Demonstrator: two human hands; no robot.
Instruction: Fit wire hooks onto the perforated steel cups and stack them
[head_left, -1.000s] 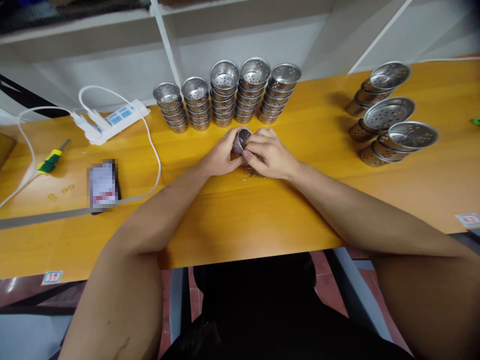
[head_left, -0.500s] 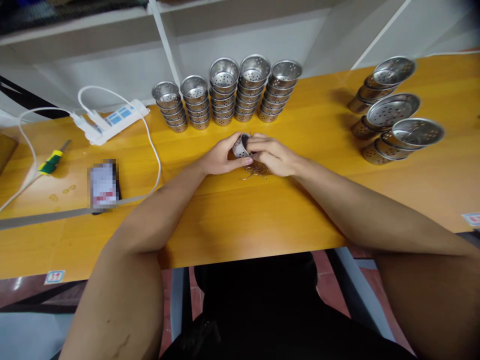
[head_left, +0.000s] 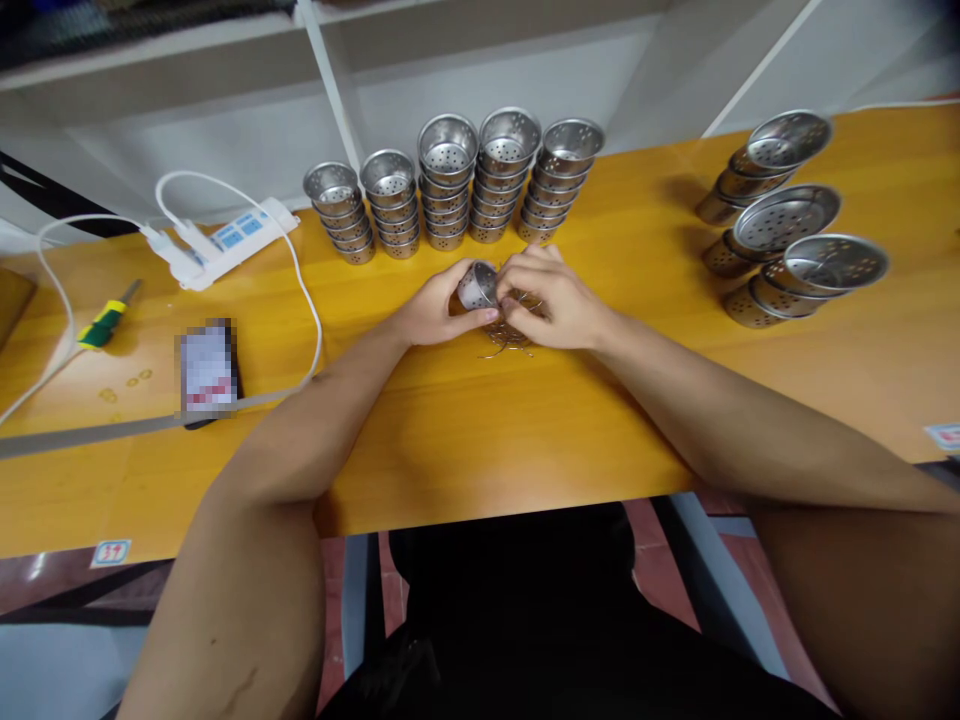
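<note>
My left hand (head_left: 435, 307) is wrapped round a small perforated metal cup (head_left: 477, 287), tilted with its opening toward the right. Against the rim of this cup, the fingers of my right hand (head_left: 551, 295) are closed in a pinch; whatever thin thing they may hold is hidden. Beneath the right hand lies a tangle of thin metal wires (head_left: 510, 340) on the table, partly covered by the fingers.
Several stacks of perforated metal cups (head_left: 448, 160) line the back edge, and further stacks (head_left: 832, 270) stand leaning at the right. On the left are a white power strip (head_left: 232, 245) with cables, a green-yellow screwdriver (head_left: 105, 325) and a phone (head_left: 208, 370).
My right hand has drawn back a little from the cup's opening, its fingers lifting up and to the right. The cup and left hand have shifted slightly left.
</note>
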